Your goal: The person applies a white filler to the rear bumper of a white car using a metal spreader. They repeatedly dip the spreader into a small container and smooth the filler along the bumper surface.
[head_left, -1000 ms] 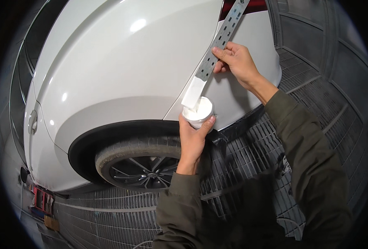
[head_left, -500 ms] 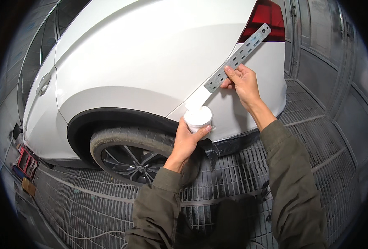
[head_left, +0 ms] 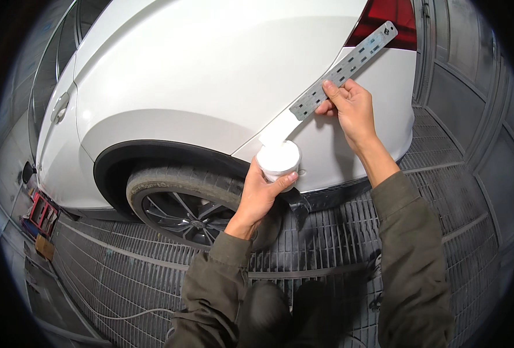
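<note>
A white car [head_left: 210,64] is spanning 9 to 1 o'clock, with its red tail lamp [head_left: 387,13] sitting at 1 and its wheel [head_left: 196,223] at 8, while a hose [head_left: 121,318] is lying on floor grating [head_left: 332,249] at 7 and a red rack [head_left: 39,209] is standing at 9.

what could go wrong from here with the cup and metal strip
The open cup in the left hand might spill white liquid onto the floor grating if tipped. The white coating on the metal strip could drip onto the car. The right hand pinches the strip partway along, so it could slip.
</note>
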